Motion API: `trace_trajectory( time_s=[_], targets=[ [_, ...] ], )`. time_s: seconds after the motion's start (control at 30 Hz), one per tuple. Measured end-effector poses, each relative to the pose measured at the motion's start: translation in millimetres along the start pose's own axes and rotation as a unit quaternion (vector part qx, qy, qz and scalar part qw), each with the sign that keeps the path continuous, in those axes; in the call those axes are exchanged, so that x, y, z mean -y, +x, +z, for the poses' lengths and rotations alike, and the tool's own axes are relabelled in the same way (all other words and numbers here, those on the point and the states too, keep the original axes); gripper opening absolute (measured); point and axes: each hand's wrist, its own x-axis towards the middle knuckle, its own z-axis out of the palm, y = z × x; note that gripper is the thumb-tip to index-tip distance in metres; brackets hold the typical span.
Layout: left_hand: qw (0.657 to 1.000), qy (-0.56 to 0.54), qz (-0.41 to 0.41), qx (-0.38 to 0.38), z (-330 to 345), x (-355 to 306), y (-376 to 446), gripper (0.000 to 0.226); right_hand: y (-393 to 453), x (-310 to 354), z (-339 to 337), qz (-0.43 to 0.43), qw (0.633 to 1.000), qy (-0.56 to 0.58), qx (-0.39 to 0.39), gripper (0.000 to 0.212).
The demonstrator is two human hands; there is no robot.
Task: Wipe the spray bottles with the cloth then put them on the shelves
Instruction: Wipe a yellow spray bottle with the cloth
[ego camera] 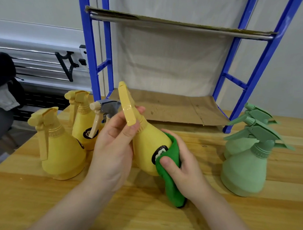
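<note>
Glossy plastic bottle (pixel 149 146), fleecy cloth (pixel 172 181)

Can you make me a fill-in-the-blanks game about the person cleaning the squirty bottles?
1. The right hand rubs the held yellow bottle with a cloth coloured ____.
2. The left hand grips that bottle near its ____.
3. The bottles at the table's right side are coloured ____.
4. The number of bottles already on the blue shelves is ____.

Missing words: green; neck; green; zero
</note>
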Motion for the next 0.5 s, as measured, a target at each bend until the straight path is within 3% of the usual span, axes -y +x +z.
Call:
trace_trajectory(
  time_s=[0.3,0.5],
  targets=[
    [1.0,0.006,-0.012,0.026,-5.6,1.0,4.0,0.04,1.0,8.5,-1.6,-0.009,1.0,0.016,0.011,0.072],
    [0.988,0.073,-0.033,0.129,-7.8,7.1,1.7,0.031,1.8,16.3,-2.8,-0.041,0.997,-0.043,0.043,0.056]
  ],
)
